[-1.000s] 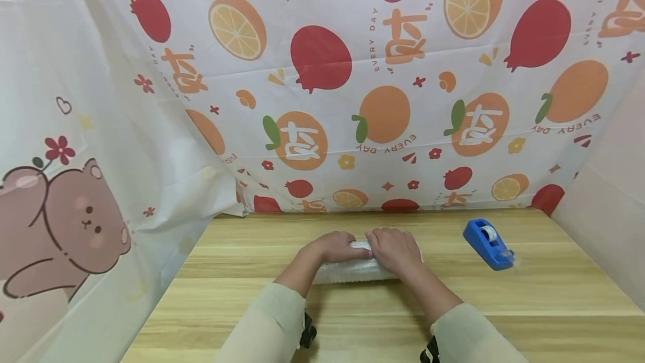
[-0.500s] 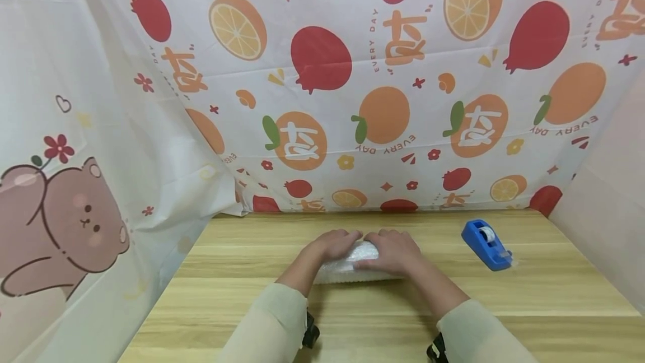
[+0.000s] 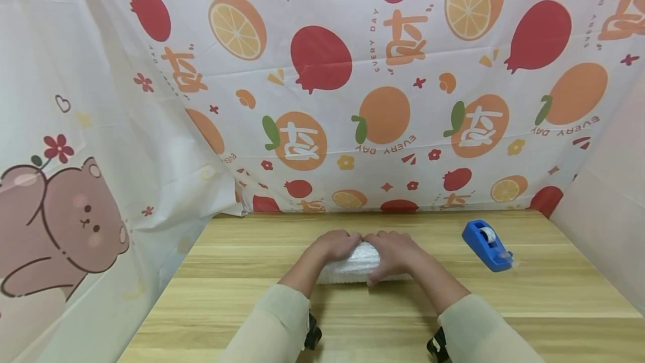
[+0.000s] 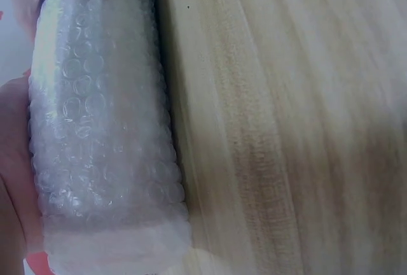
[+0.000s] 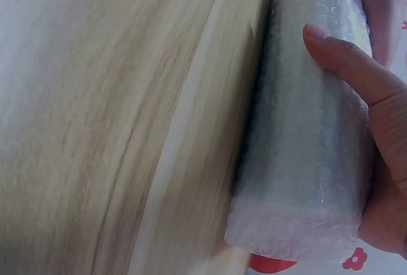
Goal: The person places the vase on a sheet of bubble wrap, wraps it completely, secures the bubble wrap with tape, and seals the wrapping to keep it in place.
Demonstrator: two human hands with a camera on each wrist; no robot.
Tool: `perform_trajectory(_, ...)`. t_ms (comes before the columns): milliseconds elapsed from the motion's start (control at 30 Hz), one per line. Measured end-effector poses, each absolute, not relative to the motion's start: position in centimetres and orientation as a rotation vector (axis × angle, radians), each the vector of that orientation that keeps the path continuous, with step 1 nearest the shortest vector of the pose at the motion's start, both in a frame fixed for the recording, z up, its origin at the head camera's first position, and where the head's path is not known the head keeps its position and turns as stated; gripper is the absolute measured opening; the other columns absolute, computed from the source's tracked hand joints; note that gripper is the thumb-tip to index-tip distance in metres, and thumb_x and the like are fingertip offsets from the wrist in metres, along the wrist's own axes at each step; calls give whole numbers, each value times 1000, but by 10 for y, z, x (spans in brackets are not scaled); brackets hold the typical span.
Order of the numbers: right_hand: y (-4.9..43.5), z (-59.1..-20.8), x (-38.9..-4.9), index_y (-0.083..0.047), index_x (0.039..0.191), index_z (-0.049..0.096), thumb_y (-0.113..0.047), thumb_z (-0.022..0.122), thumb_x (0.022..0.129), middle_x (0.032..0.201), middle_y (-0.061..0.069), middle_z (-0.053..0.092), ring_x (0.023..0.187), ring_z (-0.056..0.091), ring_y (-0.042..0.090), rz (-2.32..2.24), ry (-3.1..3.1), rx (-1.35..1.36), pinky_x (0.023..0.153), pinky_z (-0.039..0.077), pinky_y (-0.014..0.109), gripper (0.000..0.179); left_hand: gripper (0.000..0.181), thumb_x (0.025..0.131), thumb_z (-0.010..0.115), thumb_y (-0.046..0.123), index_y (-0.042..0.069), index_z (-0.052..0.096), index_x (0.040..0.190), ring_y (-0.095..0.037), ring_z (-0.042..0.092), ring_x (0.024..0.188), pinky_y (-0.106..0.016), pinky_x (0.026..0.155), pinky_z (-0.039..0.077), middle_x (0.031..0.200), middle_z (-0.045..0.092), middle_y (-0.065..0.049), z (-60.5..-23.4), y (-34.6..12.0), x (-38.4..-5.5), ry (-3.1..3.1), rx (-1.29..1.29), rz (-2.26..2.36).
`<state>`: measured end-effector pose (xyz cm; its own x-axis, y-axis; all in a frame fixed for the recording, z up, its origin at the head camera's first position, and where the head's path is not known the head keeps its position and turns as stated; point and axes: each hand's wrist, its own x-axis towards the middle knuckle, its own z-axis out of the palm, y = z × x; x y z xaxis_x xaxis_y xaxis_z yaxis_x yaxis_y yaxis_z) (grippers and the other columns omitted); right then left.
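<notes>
A roll of clear bubble wrap lies crosswise on the wooden table, its bubbles sharp in the left wrist view. My left hand grips its far upper side on the left, and most of those fingers are hidden behind it. On the right, my right hand holds the roll with the thumb laid down over the near face, plain in the right wrist view, where the roll's pale end also shows. Both hands sit close together at the top of the roll. Whatever may be inside is hidden.
A blue tape dispenser with a roll of clear tape stands to the right, a loose tape end at its front. Behind the table hangs a fruit-print cloth. A bear-print cloth hangs at the left.
My left thumb, which lay across the roll, has drawn back toward its top. The right hand has spread, its thumb sliding down over the near face. The roll stays in about the same place.
</notes>
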<state>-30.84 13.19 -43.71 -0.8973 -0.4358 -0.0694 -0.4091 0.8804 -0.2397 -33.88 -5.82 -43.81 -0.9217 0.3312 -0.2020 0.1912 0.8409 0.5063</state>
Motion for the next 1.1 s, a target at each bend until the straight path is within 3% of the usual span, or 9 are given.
perform_trajectory(133,132,-438,-312,-28,133,56,-59,87,55,116,-4,62,103,56,20,-353,2911,-646,90,44,53,90,62,98,29,52,9,66,124,-33,59,118,-48,99,44,128,65,-12,-439,-57,-338,2813,402,668)
perform_trajectory(233,131,-438,-315,-28,131,57,-58,87,54,110,-7,62,97,55,17,-365,2890,-642,86,46,49,88,59,98,29,50,12,66,124,-33,59,117,-48,98,45,128,65,-11,-442,-56,-338,2904,399,643)
perform_trajectory(533,130,-435,-322,-26,127,58,-55,88,53,102,-10,61,86,55,14,-425,2817,-612,78,47,40,85,41,98,37,43,18,68,87,-23,61,79,-40,70,50,94,70,-4,-452,-54,-334,3214,402,504)
perform_trajectory(800,128,-434,-326,-23,126,60,-52,88,53,102,-10,62,87,56,13,-435,2798,-635,80,47,39,83,43,96,42,33,15,62,63,-19,55,61,-35,54,48,67,55,0,-458,-57,-321,3495,658,214)
perform_trajectory(967,129,-431,-327,-23,123,61,-49,89,54,100,-10,62,86,56,12,-483,2766,-630,79,47,39,78,40,95,49,33,14,64,62,-16,54,54,-32,47,46,62,56,2,-461,-59,-313,3587,760,173)
perform_trajectory(1100,129,-430,-328,-25,119,61,-48,89,54,97,-10,61,85,56,12,-517,2729,-604,78,46,38,74,34,96,52,34,13,66,72,-17,60,58,-34,48,49,67,64,1,-464,-63,-306,3588,788,273)
